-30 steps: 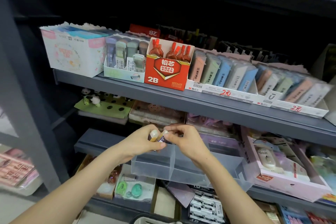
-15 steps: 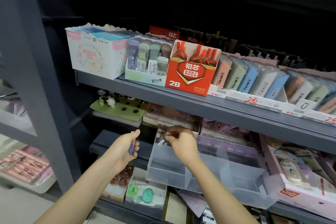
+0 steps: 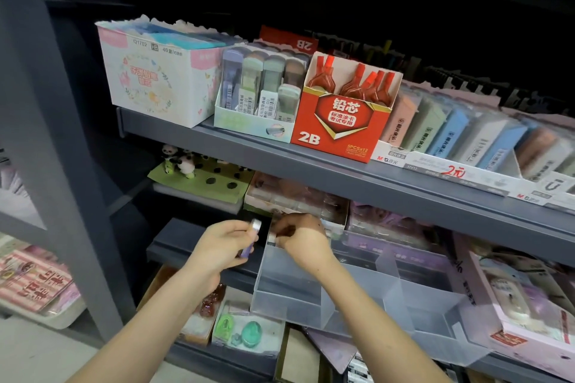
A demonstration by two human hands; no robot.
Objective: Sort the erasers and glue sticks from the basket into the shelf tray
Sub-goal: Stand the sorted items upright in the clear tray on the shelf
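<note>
A clear plastic divided tray (image 3: 389, 292) sits on the middle shelf, its compartments looking bare. My left hand (image 3: 222, 247) is just left of the tray's far left corner and grips a small purple glue stick (image 3: 250, 238) with a pale end. My right hand (image 3: 300, 236) reaches into the tray's back left compartment, fingers curled round a small pale item (image 3: 272, 238) at the tray's rim; what it is I cannot make out. The basket is out of view.
The grey upper shelf edge (image 3: 342, 177) hangs just above my hands and carries a red 2B lead box (image 3: 340, 121), a pastel box and eraser packs. A pink boxed item (image 3: 529, 305) stands right of the tray. Packaged goods lie on the lower shelf (image 3: 242, 326).
The two hands, first together over the tray, parted. My right hand went to the tray's back left corner; my left drew away left, then came back close beside it with the glue stick.
</note>
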